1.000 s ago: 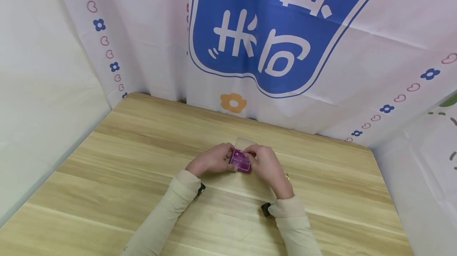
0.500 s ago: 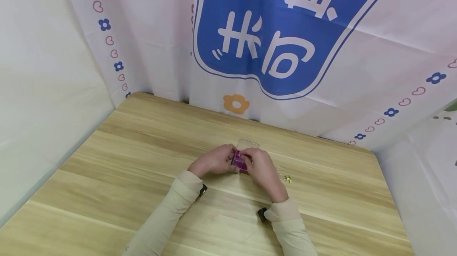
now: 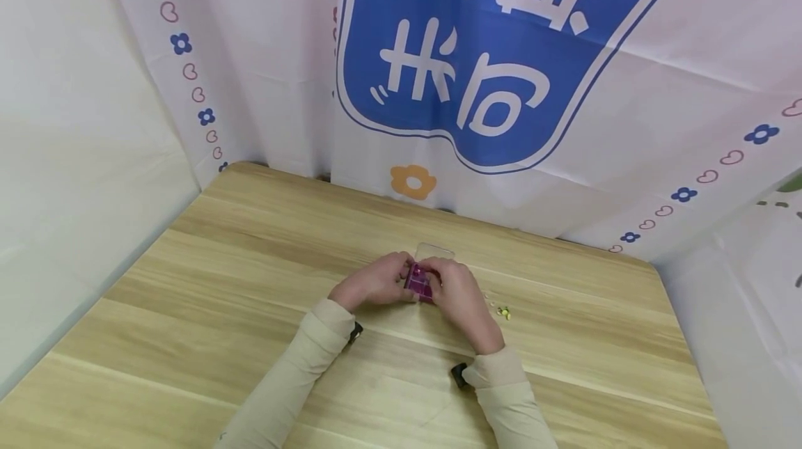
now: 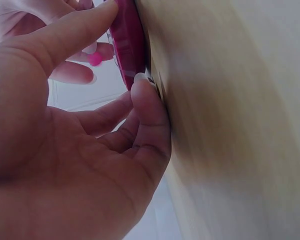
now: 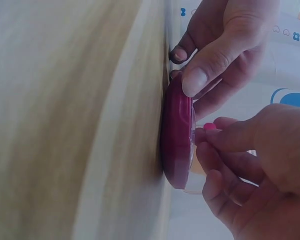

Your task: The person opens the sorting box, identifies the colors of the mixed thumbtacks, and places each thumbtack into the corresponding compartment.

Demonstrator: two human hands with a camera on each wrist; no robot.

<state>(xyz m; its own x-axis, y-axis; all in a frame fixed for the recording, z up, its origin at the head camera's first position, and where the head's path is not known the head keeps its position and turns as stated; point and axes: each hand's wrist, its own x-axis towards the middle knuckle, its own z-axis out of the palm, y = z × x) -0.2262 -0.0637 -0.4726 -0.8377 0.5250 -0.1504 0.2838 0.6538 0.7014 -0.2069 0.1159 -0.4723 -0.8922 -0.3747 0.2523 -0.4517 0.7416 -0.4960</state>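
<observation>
A small magenta compartment box [image 3: 416,282] lies on the table between the hands, its clear lid [image 3: 435,250] folded back on the far side. My left hand [image 3: 374,280] holds the box by its left side, with the thumb on the near edge in the right wrist view. Above the box's right part, my right hand [image 3: 459,294] pinches a small bright pink ball [image 5: 210,126] between thumb and fingertips. The same ball [image 4: 95,59] shows by the right fingers in the left wrist view. What else the ball may be part of is hidden.
Several tiny yellow, green and pale pieces [image 3: 504,312] lie on the wooden table [image 3: 282,226] just right of the right hand. A white printed curtain [image 3: 288,108] hangs behind the table's far edge. Each wrist wears a dark camera.
From a second ago, the right hand has shifted slightly left over the box, and the tiny pieces beside it show more. The left hand keeps its hold on the box.
</observation>
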